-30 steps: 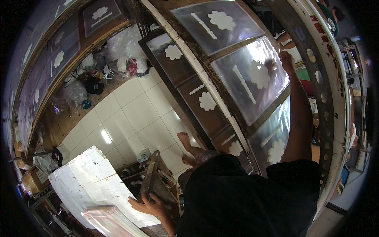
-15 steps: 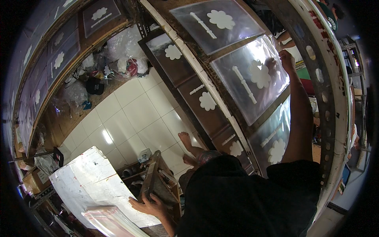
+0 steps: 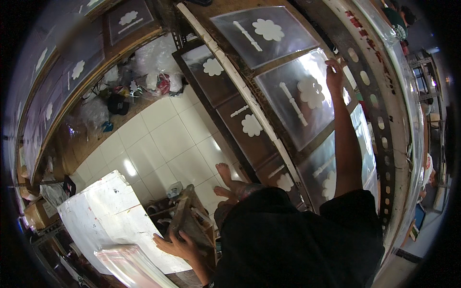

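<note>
— Where's the clear plastic sheet with white scalloped flower (image 3: 312,117)?
— Brown wooden tabletop (image 3: 312,146), ahead and right; its knobbly white bar (image 3: 293,104) slants far-left to near-right; the right hand (image 3: 333,76) is nearer, curled over the far-right edge; whether it's pinching, can't tell!
— The left hand (image 3: 180,246)?
— Spread wide beside the scuffed white board (image 3: 89,211); well apart!

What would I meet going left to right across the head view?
Brown cardboard box, bare left hand, two bare feet, white scalloped flower shape nearest the bare right hand, then that hand itself.
</note>
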Demonstrator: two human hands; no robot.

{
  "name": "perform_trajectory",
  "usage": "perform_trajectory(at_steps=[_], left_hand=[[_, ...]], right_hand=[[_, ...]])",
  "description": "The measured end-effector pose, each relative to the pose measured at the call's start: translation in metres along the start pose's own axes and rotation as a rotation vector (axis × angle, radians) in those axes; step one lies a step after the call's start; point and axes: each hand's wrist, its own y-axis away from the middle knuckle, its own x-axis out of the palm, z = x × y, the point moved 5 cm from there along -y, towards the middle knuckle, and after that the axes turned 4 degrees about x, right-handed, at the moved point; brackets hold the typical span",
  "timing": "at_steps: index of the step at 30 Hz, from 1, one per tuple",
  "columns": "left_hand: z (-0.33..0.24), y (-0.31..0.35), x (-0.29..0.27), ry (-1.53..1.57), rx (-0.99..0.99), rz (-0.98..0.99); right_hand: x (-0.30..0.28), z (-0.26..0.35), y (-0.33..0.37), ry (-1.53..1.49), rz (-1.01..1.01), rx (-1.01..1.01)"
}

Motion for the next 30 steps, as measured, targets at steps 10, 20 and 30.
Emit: perform_trajectory(at_steps=[10,20,30], left_hand=[[0.006,0.006,-0.010,0.221,-0.130,-0.062],[0.015,0.016,-0.042,0.520,-0.245,-0.189],[0.049,0.116,-0.089,0.417,-0.549,-0.284]], right_hand=[[-0.103,0.303,-0.014,-1.344,0.679,0.326],[-0.091,0.469,0.092,-1.691,1.294,0.294],[-0.127,0.560,0.180,-1.647,1.610,0.154]])
